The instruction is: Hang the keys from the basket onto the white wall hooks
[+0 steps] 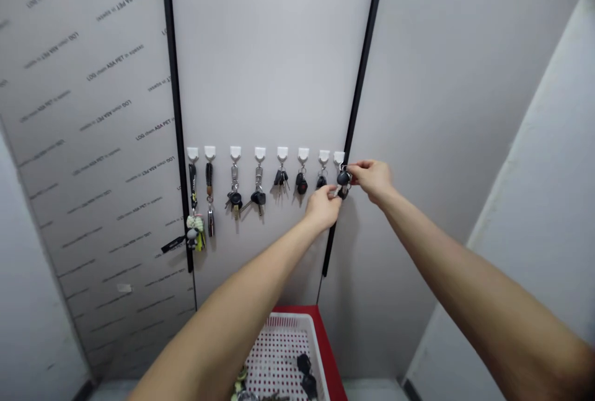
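Note:
A bunch of keys (pixel 343 178) with dark heads hangs at the rightmost white hook (pixel 339 157). My right hand (pixel 373 178) pinches its ring from the right side, close under the hook. From the lower left, my left hand (pixel 324 206) closes its fingertips on the lower part of the same bunch. Whether the ring sits on the hook is too small to tell. Just left of it, another bunch of keys (pixel 321 180) hangs from its own hook, partly covered by my left hand.
Several more key bunches hang in a row leftward, including keys with a plush charm (pixel 195 230) and keys on a dark strap (pixel 210 202). Black strips (pixel 360 79) edge the wall panel. Below, a white perforated basket (pixel 312 333) holding dark keys (pixel 307 376) stands on a red surface (pixel 331 357).

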`<action>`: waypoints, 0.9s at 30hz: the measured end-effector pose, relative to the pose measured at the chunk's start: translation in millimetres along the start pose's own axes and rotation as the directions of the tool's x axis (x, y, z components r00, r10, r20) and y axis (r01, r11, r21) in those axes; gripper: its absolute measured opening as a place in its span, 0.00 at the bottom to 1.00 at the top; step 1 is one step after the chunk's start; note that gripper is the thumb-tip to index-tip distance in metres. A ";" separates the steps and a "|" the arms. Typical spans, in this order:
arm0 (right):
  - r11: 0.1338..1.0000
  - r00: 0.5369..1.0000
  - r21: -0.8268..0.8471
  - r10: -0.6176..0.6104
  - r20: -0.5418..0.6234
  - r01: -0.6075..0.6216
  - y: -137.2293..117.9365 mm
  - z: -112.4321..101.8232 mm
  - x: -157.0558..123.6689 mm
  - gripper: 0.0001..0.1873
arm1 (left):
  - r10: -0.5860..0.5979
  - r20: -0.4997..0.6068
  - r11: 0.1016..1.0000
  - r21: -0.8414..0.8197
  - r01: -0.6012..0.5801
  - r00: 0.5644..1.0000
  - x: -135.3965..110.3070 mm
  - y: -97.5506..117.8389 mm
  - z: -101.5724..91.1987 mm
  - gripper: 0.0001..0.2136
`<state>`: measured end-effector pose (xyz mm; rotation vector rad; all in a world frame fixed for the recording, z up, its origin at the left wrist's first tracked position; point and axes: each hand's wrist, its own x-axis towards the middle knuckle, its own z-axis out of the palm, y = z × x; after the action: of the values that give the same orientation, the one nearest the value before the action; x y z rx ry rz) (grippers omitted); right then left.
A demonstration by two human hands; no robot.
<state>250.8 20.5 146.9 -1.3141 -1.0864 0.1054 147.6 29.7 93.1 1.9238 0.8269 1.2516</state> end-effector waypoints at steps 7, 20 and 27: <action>0.968 0.992 -0.250 -0.004 -0.128 -0.028 11.6 11.8 28.2 0.07 | -0.058 0.043 0.993 0.104 0.053 0.997 14.9 10.0 2.8 0.18; 0.943 0.992 -0.332 -0.061 -0.111 0.021 36.8 12.0 7.7 0.15 | -0.129 0.101 0.992 0.012 0.128 0.987 1.3 -25.7 3.2 0.18; 0.973 0.999 -0.229 -0.036 -0.011 0.032 79.4 19.1 -71.5 0.18 | -0.250 0.190 0.940 -0.189 0.285 0.949 -76.7 -94.5 -17.1 0.15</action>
<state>238.8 15.7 39.2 -1.4982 -1.1329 -0.0572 92.9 24.6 -16.8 1.6517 0.8030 0.9629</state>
